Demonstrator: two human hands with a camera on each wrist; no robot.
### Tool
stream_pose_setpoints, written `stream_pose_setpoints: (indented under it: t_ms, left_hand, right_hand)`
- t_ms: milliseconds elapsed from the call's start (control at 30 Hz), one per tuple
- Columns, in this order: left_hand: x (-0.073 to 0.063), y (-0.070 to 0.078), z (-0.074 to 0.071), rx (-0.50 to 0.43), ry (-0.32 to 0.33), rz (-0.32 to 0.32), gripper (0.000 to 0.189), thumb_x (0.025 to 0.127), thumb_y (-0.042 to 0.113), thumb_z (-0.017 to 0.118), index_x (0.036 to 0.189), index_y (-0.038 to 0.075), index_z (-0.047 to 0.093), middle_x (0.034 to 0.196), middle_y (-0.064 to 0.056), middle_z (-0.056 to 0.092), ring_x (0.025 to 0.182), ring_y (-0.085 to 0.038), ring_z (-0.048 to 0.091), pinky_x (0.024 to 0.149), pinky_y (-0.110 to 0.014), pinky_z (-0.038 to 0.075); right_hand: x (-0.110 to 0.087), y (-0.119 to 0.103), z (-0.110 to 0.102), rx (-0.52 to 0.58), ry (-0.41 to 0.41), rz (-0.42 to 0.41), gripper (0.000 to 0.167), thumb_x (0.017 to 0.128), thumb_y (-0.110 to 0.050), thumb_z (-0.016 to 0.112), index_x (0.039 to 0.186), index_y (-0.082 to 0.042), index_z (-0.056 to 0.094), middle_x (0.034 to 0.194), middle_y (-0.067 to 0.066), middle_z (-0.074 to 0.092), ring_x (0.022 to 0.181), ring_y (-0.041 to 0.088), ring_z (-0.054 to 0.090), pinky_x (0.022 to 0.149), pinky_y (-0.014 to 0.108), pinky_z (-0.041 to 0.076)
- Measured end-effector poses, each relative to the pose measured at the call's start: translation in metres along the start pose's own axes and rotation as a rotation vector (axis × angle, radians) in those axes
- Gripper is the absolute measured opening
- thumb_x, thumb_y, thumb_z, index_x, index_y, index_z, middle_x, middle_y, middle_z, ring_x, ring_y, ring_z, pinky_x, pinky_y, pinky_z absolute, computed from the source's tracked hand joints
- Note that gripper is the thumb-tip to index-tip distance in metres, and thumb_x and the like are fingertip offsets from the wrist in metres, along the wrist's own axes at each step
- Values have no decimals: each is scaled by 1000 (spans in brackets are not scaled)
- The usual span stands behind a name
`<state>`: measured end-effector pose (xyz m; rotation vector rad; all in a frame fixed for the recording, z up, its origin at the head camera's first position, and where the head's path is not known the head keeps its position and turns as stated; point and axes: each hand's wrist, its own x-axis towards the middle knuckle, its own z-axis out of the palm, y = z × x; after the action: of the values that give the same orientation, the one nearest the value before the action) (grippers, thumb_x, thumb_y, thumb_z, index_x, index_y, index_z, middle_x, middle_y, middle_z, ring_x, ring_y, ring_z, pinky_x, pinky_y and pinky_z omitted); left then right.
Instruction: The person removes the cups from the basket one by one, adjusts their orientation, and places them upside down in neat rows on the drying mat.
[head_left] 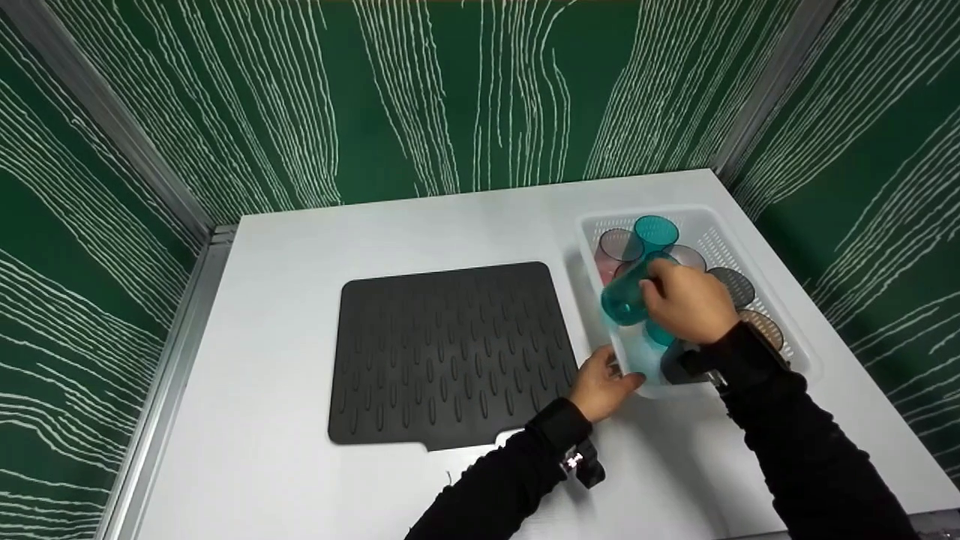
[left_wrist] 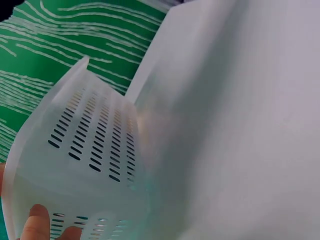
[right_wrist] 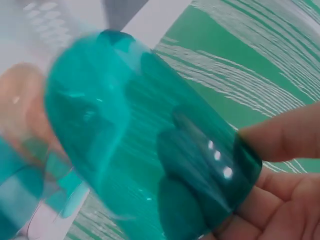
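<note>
Here's a translucent teal cup [head_left: 622,301] — tilted, up over the left side of the white basket [head_left: 712,244], its lower end angled toward the mat side. The right hand [head_left: 694,301] has it: thumb on one side, fingers curled round the other, gripping close to one end. Below, the left hand [head_left: 600,386] pinches the basket at its near left corner, thumb over the rim, fingertips pressed on the slotted outer wall.

Inside the basket, more cups: another teal one [head_left: 655,234] at the back, a pink one [head_left: 609,264] beside it, a grey one [head_left: 732,286] on the right side, an amber one [head_left: 762,327] just nearer, partly hidden by the right wrist.

Left of the basket lies a black mat [head_left: 450,337] with raised oval ridges — all on a white table [head_left: 277,315], green white-streaked walls [head_left: 465,112] around.
</note>
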<state>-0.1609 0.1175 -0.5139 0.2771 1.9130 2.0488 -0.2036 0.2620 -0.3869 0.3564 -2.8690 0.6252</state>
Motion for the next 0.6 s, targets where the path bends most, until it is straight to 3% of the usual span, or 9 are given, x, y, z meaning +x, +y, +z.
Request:
stream_pose_setpoints:
  t_ms: [200, 300, 400, 600]
  left_hand:
    - [-1, 2, -4, 11, 14, -82, 54, 101, 7, 69, 151, -6, 52, 161, -28, 51, 145, -44, 57, 113, -42, 56]
    - [-1, 2, -8, -32, 14, -98, 61, 101, 8, 71, 156, -5, 47, 164, -27, 48, 147, -44, 56, 115, -41, 55]
    - [0, 7, -15, -154, 54, -135, 76, 99, 12, 74, 164, -3, 37, 166, -27, 45, 150, -41, 53, 116, -41, 53]
    - [0, 31, -44, -518, 161, -82, 76, 104, 15, 67, 167, 1, 26, 165, -30, 42, 149, -41, 51, 122, -55, 46]
  right_hand:
    - [-8, -21, 7, 90, 73, -83, 14, 108, -6, 63, 111, 8, 67, 85, 24, 69, 70, 39, 64, 66, 52, 47]
    - [-12, -30, 15, 120, 102, -109, 9, 107, -5, 65, 105, 4, 66, 74, 16, 62, 63, 29, 57, 62, 42, 40]
    - [-16, -37, 23, 151, 135, -132, 11, 106, -3, 66, 96, -1, 62, 67, 6, 50, 59, 19, 47, 60, 35, 33]
    - [-21, -50, 36, 253, 172, -139, 10, 104, 1, 68, 95, -2, 63, 71, 5, 55, 64, 13, 45, 63, 31, 34]
